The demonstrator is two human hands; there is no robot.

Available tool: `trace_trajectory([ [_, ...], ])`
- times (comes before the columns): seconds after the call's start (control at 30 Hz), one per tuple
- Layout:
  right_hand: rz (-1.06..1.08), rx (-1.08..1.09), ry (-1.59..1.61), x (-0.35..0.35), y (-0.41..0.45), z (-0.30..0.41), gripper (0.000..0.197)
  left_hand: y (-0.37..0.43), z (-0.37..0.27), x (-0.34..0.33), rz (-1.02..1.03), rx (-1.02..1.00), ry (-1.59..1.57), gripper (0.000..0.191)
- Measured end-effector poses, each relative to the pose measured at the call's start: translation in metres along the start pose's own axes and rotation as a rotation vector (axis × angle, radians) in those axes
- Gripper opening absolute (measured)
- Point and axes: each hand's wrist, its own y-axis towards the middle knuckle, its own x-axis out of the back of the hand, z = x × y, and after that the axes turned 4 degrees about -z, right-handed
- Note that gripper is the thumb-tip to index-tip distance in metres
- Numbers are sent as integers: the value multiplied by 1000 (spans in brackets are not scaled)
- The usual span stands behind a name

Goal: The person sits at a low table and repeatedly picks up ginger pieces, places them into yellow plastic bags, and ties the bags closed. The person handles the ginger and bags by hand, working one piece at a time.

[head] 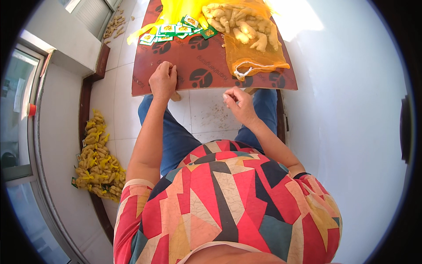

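Note:
My left hand (164, 80) rests, loosely curled, at the near left edge of a red-brown printed board table (184, 61). Nothing shows in its fingers. My right hand (240, 105) hovers just before the near edge, above my thigh, its fingers bent in and holding nothing that I can see. Beyond it lies an orange mesh bag (254, 62) with a white drawstring. Pieces of ginger root (245, 29) lie on and about the mesh. Green and white printed labels (174, 29) are spread at the far left, against a pile of yellow mesh bags (181, 8).
Filled yellow net bags of ginger (99, 161) are heaped on the floor by the left wall. Loose ginger pieces (115, 26) lie on the far-left tiles. Crumbs (217, 115) dot the floor between my legs. A white wall (346, 115) stands close on the right.

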Motion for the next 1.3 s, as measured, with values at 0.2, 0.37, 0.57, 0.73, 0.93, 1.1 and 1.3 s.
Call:
trace_trajectory([
  [0.2,2,74,-45,8,57,23,11,-1,2,-3,-22,-28,-3,13],
  [0.37,145,306,-300,-20,131,28,14,-1,3,-4,-46,-20,-5,12],
  [0.57,-108,342,-682,-55,244,18,32,-2,2,-3,-40,2,-4,10],
  [0.73,-221,284,-846,-77,277,13,33,-2,1,-1,-49,-4,13,10],
  [0.93,-187,273,-712,-67,275,0,23,-2,2,-2,-62,-19,22,10],
  [1.1,-141,348,-331,-56,203,17,16,-2,-1,-2,-82,-19,-22,14],
  [1.3,-72,263,-36,-62,102,46,11,-10,-17,11,-77,-103,-103,56],
])
